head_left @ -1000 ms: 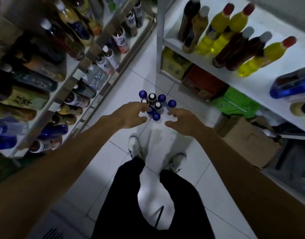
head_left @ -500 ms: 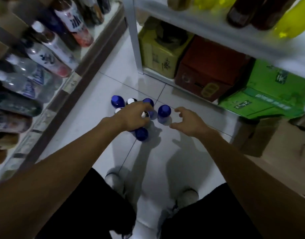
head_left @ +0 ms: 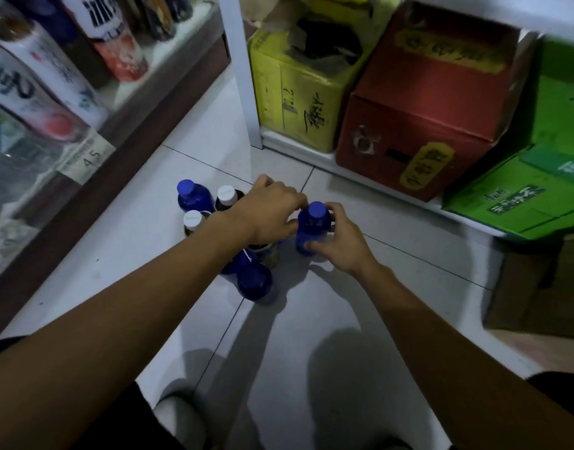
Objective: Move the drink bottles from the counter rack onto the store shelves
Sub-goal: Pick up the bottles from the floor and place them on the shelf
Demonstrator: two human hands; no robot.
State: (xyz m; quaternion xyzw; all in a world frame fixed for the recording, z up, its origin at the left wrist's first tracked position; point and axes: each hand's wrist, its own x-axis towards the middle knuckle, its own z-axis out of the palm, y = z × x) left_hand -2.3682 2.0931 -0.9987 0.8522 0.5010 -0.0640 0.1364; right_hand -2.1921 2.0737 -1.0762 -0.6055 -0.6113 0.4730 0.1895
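While shelf bottles point(head_left: 52, 79) fill the upper left of the frame, the drink bottles point(head_left: 195, 199) stand on the floor point(head_left: 311, 319) at the centre. The left hand point(head_left: 269, 212) lies curled over them, and I cannot tell whether it holds anything. Just to the right, the right hand point(head_left: 342, 245) wraps its fingers point(head_left: 336, 211) around one blue bottle point(head_left: 313, 227).

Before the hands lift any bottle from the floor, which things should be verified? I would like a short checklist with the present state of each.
1. Right hand grips the held blue bottle: ok, fingers and thumb curl round its body.
2. Its cap is on: ok.
3. Left hand has a grip on something: cannot tell, the hand hides what is under it.
4. White-capped bottles and near blue bottle stand upright: ok.
5. Held blue bottle stands apart from the red box: ok.
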